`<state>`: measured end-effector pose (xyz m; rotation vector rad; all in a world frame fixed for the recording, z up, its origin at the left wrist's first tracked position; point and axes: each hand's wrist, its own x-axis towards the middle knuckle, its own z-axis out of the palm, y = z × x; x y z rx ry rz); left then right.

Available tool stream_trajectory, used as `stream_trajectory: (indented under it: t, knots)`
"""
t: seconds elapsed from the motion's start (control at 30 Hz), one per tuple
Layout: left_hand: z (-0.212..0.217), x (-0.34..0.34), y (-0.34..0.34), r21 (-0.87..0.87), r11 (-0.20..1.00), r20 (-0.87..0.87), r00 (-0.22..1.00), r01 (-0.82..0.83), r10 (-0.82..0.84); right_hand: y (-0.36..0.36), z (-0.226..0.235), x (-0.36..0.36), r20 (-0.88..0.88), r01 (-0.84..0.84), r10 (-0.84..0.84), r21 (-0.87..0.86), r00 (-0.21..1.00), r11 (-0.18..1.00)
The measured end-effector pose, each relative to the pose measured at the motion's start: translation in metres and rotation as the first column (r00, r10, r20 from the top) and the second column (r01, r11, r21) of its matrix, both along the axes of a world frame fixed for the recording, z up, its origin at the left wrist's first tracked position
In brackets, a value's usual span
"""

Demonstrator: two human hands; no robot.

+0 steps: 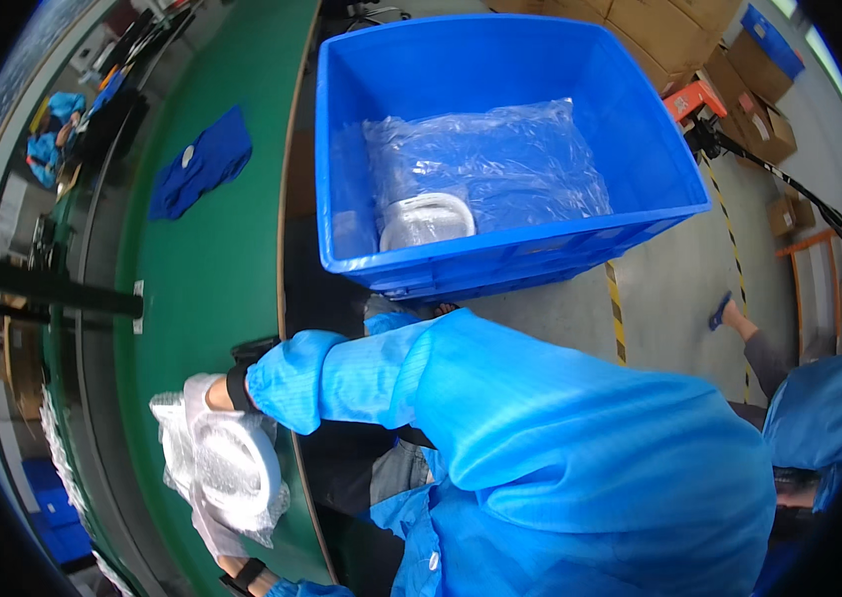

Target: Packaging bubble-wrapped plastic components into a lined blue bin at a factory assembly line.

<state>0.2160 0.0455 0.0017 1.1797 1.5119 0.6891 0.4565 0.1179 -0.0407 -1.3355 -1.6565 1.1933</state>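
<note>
On the green tabletop, near its edge, is a white rounded, ring-like item in clear bubble wrap (232,468). My right hand (204,396), in a pale glove, grips its far end, with the arm in a blue sleeve reaching across from the right. My left hand (214,525), gloved the same way, holds the near end. Some of the fingers are hidden by the wrap and the glare. A similar white wrapped item (429,221) lies in the big blue bin (510,244), next to clear plastic wrapping (500,149).
Farther up the green table (232,60) lies a dark blue cloth (204,164). A black bar (63,287) juts over the table from the left. Cardboard boxes (659,40) are stacked behind the bin. At the right, another person in a blue smock (824,408) is close by.
</note>
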Motion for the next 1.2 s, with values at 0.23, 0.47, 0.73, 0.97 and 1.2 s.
stream_trajectory:
  t: [0.23, 0.47, 0.73, 0.97, 1.2]
  knots:
    - [0.049, 0.121, 0.008, 0.382, 0.910, -0.249, 0.966, 0.161, -0.067, -0.044, 0.121, 0.179, 0.226, 0.046, -0.124, 0.321, 0.966, 0.946]
    - [0.040, 0.458, -0.003, 0.098, 0.745, 0.336, 0.683, 0.660, -0.649, -0.142, 0.119, 0.529, 0.018, 0.277, -0.276, -0.072, 0.961, 0.958]
    - [-0.171, 0.688, -0.035, -0.619, 0.603, 0.506, 0.843, 0.503, -0.184, -0.150, -0.089, 0.714, 0.291, 0.334, -0.222, -0.426, 0.931, 0.841]
    - [-0.265, 0.732, -0.021, -0.672, 0.690, 0.333, 0.942, 0.267, -0.041, -0.103, -0.182, 0.756, 0.336, 0.218, 0.056, -0.719, 0.940, 0.660]
    - [-0.274, 0.743, -0.023, -0.706, 0.632, 0.261, 0.947, 0.320, -0.187, -0.118, -0.253, 0.749, 0.411, 0.312, 0.408, -0.906, 0.815, 0.287]
